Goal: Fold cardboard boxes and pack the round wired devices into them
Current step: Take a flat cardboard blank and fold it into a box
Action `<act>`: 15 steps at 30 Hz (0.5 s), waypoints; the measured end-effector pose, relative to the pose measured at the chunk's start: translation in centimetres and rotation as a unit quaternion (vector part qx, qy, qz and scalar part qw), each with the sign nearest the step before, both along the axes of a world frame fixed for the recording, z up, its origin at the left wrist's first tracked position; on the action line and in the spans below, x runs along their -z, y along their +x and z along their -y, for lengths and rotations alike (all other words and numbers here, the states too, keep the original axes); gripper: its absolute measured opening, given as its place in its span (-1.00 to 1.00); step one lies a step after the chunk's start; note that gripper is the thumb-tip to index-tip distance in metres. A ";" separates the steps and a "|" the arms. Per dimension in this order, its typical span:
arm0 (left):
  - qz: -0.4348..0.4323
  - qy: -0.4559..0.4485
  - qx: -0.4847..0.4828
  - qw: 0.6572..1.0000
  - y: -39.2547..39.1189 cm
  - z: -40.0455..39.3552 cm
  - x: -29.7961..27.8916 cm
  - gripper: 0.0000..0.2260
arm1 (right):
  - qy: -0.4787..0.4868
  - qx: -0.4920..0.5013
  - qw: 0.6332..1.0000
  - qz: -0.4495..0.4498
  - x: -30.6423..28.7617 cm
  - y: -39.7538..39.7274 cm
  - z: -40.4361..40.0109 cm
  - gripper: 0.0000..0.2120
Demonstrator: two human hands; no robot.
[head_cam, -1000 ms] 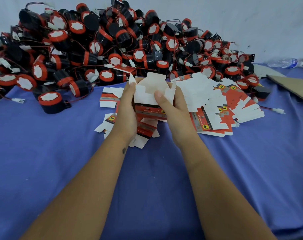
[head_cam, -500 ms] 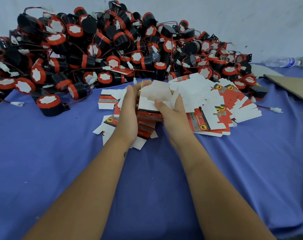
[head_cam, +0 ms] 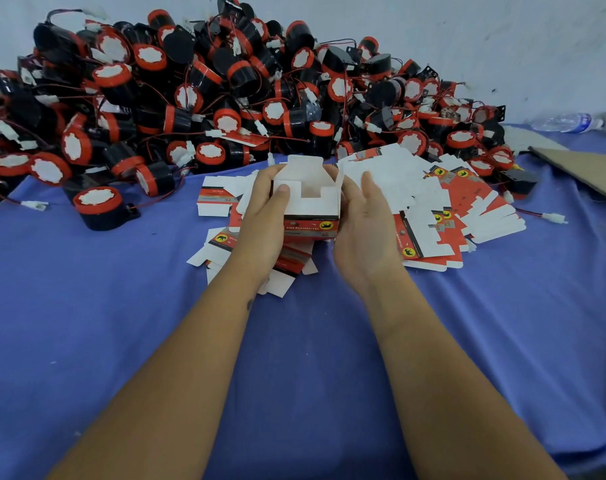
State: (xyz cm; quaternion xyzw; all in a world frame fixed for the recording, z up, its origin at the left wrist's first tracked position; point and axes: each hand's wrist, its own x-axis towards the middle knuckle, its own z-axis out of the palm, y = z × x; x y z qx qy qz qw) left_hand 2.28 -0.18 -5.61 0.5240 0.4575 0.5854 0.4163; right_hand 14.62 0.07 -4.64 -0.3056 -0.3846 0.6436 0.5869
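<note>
Left hand (head_cam: 263,216) grips the half-folded box (head_cam: 306,202) above the flat blanks (head_cam: 433,209) — thumb curled over its front flap. Right hand (head_cam: 365,223) sits beside the box, fingers straight and relaxed — devices (head_cam: 208,98) piled behind.

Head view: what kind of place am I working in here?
Probably a small packing workshop: a heap of round wired devices, flat unfolded cartons and a cloth-covered table.

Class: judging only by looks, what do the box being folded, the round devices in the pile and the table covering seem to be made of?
Box: thin printed card, apparently; white inside, glossy red-and-black outside, holding sharp creases.
Round devices: probably moulded plastic; shiny black bodies, red rims, white faces that look like paper.
Table covering: woven blue cloth, matte, with soft wrinkles.
</note>
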 end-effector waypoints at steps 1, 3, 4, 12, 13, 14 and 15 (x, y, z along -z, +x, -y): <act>0.000 -0.007 -0.002 1.000 0.0 -0.1 0.0 -0.72 | -0.009 -0.004 1.000 0.010 0.0 0.0 0.0 -0.63; -0.002 -0.010 -0.003 1.000 0.1 0.0 -0.1 -0.71 | -0.005 0.003 0.999 0.033 0.1 -0.2 0.0 -0.69; -0.005 -0.007 -0.002 1.000 0.2 0.1 -0.2 -0.71 | -0.002 0.009 0.999 0.034 0.2 -0.2 0.1 -0.69; 0.006 -0.007 0.004 1.000 0.3 0.5 -0.5 -0.65 | 0.024 0.006 1.000 0.017 -0.1 0.2 0.5 -0.69; 0.008 -0.009 0.004 1.000 0.3 0.6 -0.5 -0.65 | 0.029 0.000 0.999 0.015 -0.1 0.3 0.6 -0.69; 0.010 -0.012 0.004 1.000 0.3 0.6 -0.5 -0.65 | 0.033 -0.004 0.999 0.012 -0.1 0.4 0.6 -0.70; 0.012 -0.014 0.003 1.000 0.2 0.5 -0.5 -0.66 | 0.035 -0.006 0.999 0.010 -0.1 0.4 0.6 -0.70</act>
